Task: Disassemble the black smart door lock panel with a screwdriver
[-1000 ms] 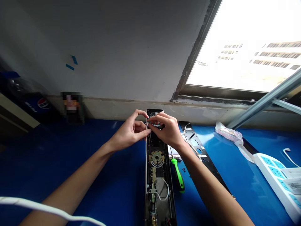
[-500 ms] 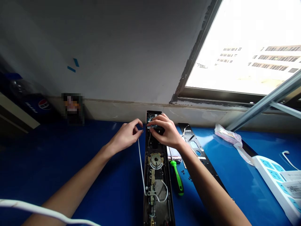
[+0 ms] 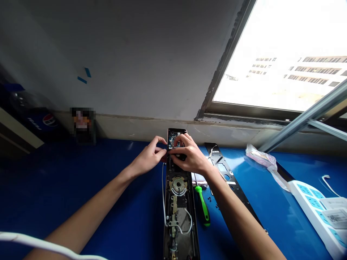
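A long dark door lock housing [image 3: 166, 202] lies with its inside facing up, with a circuit board [image 3: 171, 139] at its far end and a round metal part [image 3: 179, 184] midway. My left hand [image 3: 149, 156] is at the left edge of the far end, thumb and fingers closing round the upper end of a thin white cable [image 3: 163, 191]; the cable's tip is hidden. Over the board, my right hand [image 3: 189, 153] has its fingers bent and pressed together at the lower part of the board. What lies between those fingertips is too small to make out.
To the right lie a green screwdriver [image 3: 202, 207], several small screws [image 3: 209, 199] and a black perforated plate [image 3: 230, 177]. Farther right are a plastic bag [image 3: 260, 157] and a white power strip [image 3: 311, 202]. A thick white cable [image 3: 48, 244] crosses the lower left. A bottle [image 3: 40, 115] stands far left.
My left hand has moved right, up to the housing's edge, bringing the white cable along. My right hand has shifted slightly down, and its fingers have drawn closer to the left hand.
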`<state>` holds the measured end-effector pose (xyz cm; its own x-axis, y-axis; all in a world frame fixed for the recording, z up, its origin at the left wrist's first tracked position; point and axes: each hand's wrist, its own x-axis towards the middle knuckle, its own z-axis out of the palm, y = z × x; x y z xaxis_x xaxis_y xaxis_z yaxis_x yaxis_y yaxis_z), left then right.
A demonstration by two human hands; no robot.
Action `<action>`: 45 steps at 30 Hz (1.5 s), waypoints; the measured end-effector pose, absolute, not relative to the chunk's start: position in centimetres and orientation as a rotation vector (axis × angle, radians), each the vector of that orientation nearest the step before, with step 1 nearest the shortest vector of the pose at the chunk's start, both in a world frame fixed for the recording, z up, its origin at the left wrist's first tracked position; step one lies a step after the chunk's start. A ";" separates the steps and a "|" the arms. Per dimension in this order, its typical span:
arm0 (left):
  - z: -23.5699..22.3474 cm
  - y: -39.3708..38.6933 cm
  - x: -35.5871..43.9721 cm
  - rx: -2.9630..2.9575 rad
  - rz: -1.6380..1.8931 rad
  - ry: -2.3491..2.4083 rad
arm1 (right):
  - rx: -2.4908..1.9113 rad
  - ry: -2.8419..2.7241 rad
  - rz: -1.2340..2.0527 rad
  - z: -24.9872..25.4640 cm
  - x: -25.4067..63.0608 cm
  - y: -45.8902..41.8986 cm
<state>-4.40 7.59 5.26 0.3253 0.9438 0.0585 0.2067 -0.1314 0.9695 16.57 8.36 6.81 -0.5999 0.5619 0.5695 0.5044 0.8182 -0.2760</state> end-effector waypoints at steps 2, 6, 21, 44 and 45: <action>5.4 7.6 -4.5 1.589 0.901 1.064 | -0.755 -2.324 0.113 6.7 16.6 8.4; 5.7 7.5 -4.5 1.590 0.891 1.044 | -0.710 -2.303 0.117 6.6 16.7 8.6; 5.6 8.0 -5.0 1.502 0.855 1.006 | -0.596 -2.267 0.146 6.4 16.8 8.8; 5.4 6.9 -3.7 1.987 1.171 1.208 | -1.116 -2.256 0.233 8.7 17.3 7.9; 5.6 6.8 -3.6 2.011 1.171 1.212 | -1.115 -2.273 0.252 8.7 17.3 7.9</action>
<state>-3.61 6.77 5.60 0.2291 0.8825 0.4107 0.4408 -0.4702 0.7646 17.33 7.90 8.72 -0.4758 0.7709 0.4235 0.6595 0.6313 -0.4082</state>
